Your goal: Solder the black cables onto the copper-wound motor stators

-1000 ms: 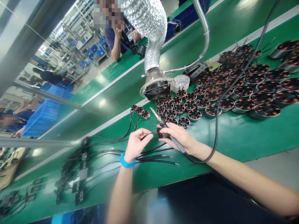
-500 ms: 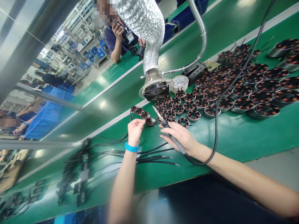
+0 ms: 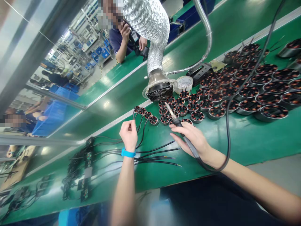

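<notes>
Head view: the left hand [image 3: 128,134] is closed, its fingers pinching thin black wires [image 3: 140,125] that run up from it to a short row of small stators [image 3: 146,115] lying just beyond it on the green tabletop [image 3: 246,138]. A blue wristband [image 3: 128,153] circles that wrist. Just beside the wrist, toward the right hand, several loose black leads [image 3: 160,158] lie fanned out flat on the tabletop with bare tips pointing right.

The right hand [image 3: 191,138] grips a soldering iron [image 3: 178,124] like a pen, fingers wrapped round its black handle, with the metal tip pointing up and away from the hand, over the nearest stators. The iron's black cord [image 3: 227,125] loops out from under the wrist and climbs away to the right.

Beyond the right hand stands a cluster of wound stators [image 3: 213,97], small ones nearest the iron's tip and larger ones farther right. Just past the iron's tip a silver duct [image 3: 152,28] ends in a black grille [image 3: 158,93] near the tabletop. Left of the left hand, more black cables with small boards [image 3: 82,169] lie on the tabletop. Far beyond both hands, another person [image 3: 124,37] stands at the far side.
</notes>
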Available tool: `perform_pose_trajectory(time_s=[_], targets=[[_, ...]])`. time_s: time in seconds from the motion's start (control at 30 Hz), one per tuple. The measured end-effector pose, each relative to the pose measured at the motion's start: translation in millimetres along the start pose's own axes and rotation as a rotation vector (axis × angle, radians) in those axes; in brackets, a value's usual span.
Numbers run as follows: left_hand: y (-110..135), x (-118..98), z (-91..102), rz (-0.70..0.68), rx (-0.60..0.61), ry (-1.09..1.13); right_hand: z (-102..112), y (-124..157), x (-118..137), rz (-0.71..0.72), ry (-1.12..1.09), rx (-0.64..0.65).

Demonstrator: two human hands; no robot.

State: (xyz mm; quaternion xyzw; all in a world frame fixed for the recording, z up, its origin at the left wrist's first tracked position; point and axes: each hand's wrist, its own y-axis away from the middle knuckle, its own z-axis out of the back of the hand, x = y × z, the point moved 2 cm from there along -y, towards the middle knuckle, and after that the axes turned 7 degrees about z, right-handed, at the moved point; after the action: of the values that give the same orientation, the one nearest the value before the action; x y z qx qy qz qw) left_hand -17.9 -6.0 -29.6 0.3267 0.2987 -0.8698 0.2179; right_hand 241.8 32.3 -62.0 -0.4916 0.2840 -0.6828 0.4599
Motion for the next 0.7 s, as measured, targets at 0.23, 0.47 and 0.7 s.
perform_pose_trajectory(time_s=[0.23, 0.47, 0.7], targets=[[-2.6, 28.6, -6.9, -0.127, 0.301, -0.356, 9.2, 14.0, 3.0, 0.0, 0.119, -0.016], [-4.0, 25.6, -7.8, -0.158, 0.222, -0.469, 18.6, 19.4, -1.9, -0.075, 0.262, -0.034], [20.9, 0.6, 27.2, -0.204, -0.081, -0.18, 14.4, 21.3, -8.1, -0.035, 0.274, 0.024]])
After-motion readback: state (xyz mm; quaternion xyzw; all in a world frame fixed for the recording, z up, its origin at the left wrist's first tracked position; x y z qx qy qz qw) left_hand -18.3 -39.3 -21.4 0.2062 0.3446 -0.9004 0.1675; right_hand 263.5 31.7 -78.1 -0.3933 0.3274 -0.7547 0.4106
